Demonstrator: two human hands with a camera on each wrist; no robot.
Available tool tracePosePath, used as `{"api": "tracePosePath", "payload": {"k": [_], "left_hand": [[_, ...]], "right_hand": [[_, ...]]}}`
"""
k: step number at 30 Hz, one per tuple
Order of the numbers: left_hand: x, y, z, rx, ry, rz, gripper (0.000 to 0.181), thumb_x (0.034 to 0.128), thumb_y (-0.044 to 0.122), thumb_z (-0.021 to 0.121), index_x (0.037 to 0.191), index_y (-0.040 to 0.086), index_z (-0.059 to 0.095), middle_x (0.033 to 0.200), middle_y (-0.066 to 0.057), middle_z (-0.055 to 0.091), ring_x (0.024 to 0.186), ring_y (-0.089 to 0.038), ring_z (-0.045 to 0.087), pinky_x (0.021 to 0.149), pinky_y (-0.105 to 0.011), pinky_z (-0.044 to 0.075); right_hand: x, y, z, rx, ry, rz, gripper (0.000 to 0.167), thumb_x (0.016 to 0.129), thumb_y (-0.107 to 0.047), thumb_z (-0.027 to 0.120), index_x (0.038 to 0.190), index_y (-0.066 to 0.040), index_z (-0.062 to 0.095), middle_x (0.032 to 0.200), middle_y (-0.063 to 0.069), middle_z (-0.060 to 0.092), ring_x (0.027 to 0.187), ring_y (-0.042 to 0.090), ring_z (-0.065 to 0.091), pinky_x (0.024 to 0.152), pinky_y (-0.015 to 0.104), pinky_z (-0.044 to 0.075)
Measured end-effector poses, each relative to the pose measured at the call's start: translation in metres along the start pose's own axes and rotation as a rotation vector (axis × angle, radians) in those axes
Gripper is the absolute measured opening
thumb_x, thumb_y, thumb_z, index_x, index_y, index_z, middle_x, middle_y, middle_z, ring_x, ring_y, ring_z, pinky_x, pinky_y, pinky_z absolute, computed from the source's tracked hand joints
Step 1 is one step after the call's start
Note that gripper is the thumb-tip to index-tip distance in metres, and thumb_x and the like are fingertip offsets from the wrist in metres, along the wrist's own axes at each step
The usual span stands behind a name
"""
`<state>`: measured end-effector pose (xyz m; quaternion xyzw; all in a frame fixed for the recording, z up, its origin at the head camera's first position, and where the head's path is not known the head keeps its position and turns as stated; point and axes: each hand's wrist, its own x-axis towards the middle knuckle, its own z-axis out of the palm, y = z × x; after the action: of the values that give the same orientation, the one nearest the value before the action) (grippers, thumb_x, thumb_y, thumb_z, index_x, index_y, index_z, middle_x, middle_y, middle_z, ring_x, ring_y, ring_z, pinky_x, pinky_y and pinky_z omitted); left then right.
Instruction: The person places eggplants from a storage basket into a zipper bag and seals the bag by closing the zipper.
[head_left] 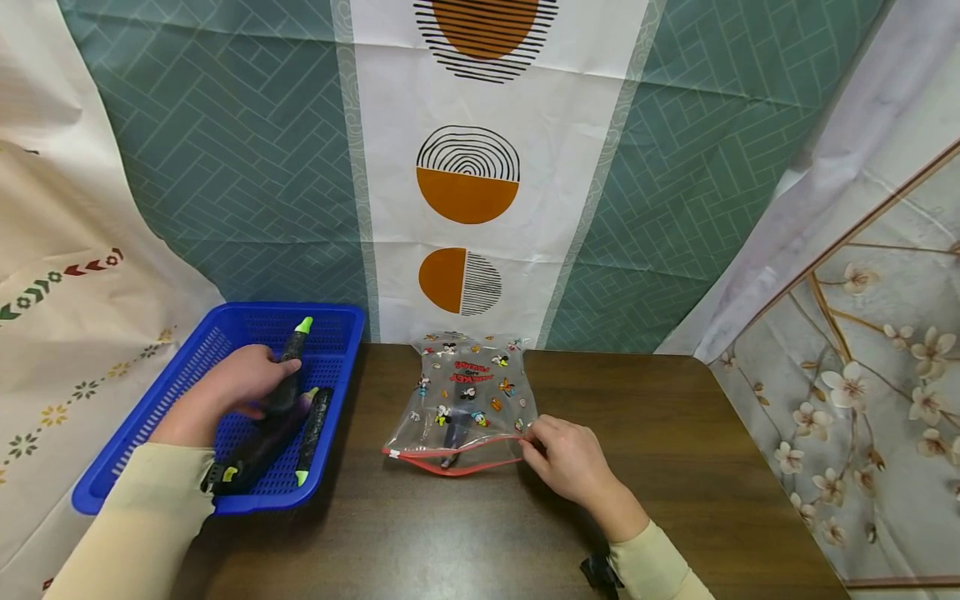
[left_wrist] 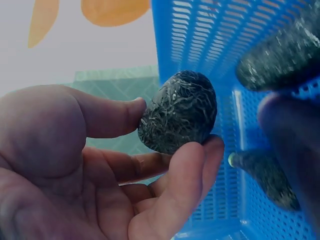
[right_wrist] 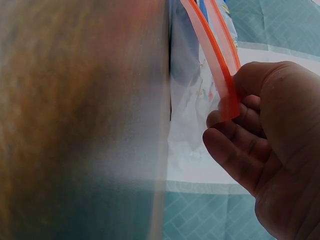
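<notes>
My left hand grips a dark vegetable with a bright green tip over the basket; in the left wrist view its rounded, wrinkled end sits between thumb and fingers. Below lie a large dark purple vegetable and a thin dark bumpy one. With thumb and fingers my right hand pinches the right corner of a clear printed zip bag. The bag's red-edged mouth gapes toward me, and a dark, slim object shows inside it.
The blue basket stands at the left of the brown table. A green and white patterned cloth hangs behind, a cream cloth is at the left, and a floral panel is at the right.
</notes>
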<state>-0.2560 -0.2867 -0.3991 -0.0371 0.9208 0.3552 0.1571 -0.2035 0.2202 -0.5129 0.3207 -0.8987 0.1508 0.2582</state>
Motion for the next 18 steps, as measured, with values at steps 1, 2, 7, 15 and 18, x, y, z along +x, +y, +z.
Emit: {"api": "tracePosePath", "payload": {"k": [1,2,7,15,18], "left_hand": [[-0.001,0.002,0.001,0.002,0.008,0.01,0.056,0.1179,0.034,0.051,0.129,-0.021,0.05,0.105,-0.027,0.061,0.087,-0.036,0.07,0.066,-0.048,0.068],[-0.003,0.003,0.002,0.006,0.018,0.023,0.056,0.1178,0.035,0.051,0.128,-0.02,0.051,0.103,-0.025,0.061,0.085,-0.035,0.07,0.065,-0.047,0.068],[-0.01,0.013,0.008,0.016,0.047,0.07,0.061,0.1182,0.04,0.05,0.13,-0.02,0.053,0.096,-0.02,0.062,0.081,-0.029,0.071,0.065,-0.045,0.068],[-0.017,0.027,0.015,0.018,0.066,0.107,0.064,0.1186,0.045,0.049,0.133,-0.017,0.054,0.087,-0.017,0.064,0.072,-0.024,0.071,0.068,-0.046,0.068],[-0.019,0.032,0.017,0.006,0.08,0.121,0.064,0.1185,0.046,0.049,0.133,-0.016,0.055,0.083,-0.016,0.064,0.072,-0.024,0.072,0.069,-0.047,0.068]], "right_hand": [[0.0,0.0,0.0,-0.001,0.005,-0.005,0.025,0.088,-0.015,0.09,0.085,-0.02,0.066,0.076,-0.01,0.057,0.061,0.006,0.048,0.051,0.025,0.04],[0.0,0.0,0.001,-0.001,0.008,-0.008,0.025,0.088,-0.015,0.09,0.085,-0.02,0.066,0.076,-0.01,0.058,0.061,0.006,0.049,0.051,0.025,0.04],[0.0,0.0,0.001,0.006,0.0,-0.003,0.024,0.089,-0.015,0.09,0.086,-0.02,0.067,0.077,-0.01,0.059,0.061,0.006,0.049,0.051,0.025,0.041],[0.0,0.0,0.001,0.005,0.002,-0.008,0.023,0.088,-0.015,0.09,0.086,-0.02,0.068,0.077,-0.01,0.06,0.061,0.006,0.05,0.052,0.026,0.043],[0.0,0.0,0.0,0.009,0.002,-0.008,0.023,0.088,-0.015,0.09,0.086,-0.02,0.068,0.077,-0.01,0.06,0.061,0.006,0.05,0.052,0.025,0.043]]}}
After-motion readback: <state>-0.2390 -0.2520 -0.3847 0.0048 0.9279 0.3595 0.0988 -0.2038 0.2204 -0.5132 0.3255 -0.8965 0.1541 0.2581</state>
